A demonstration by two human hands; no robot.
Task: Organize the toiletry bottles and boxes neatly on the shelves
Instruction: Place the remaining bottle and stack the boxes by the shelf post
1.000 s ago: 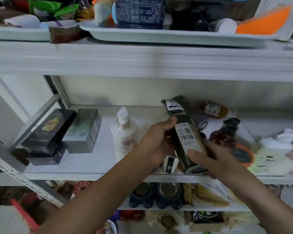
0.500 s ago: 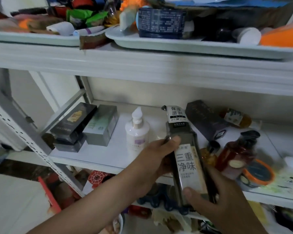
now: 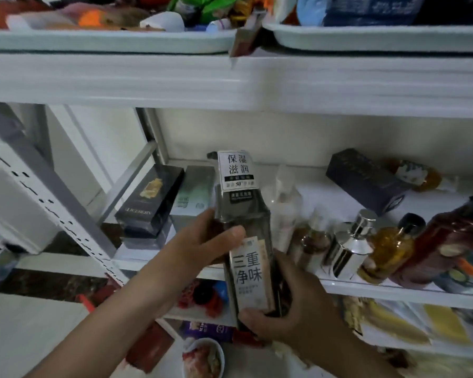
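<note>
Head view: tall square-shouldered bottle (image 3: 242, 211) of smoky translucent plastic, two white printed paper labels, is held near upright in front of the middle shelf's (image 3: 393, 293) front edge. Left hand (image 3: 202, 244) grips its upper body, thumb across the front face. Right hand (image 3: 287, 304) wraps the base, thumb under the lower label. On the white shelf behind: glossy black box (image 3: 150, 200) with gold emblem stacked at left, a pale green box (image 3: 194, 192) beside it, a blurred white pump bottle (image 3: 284, 211), a mirror-finish silver pump bottle (image 3: 350, 246), a rounded amber bottle (image 3: 388, 249), and a matte navy box (image 3: 366, 181) lying at the back.
</note>
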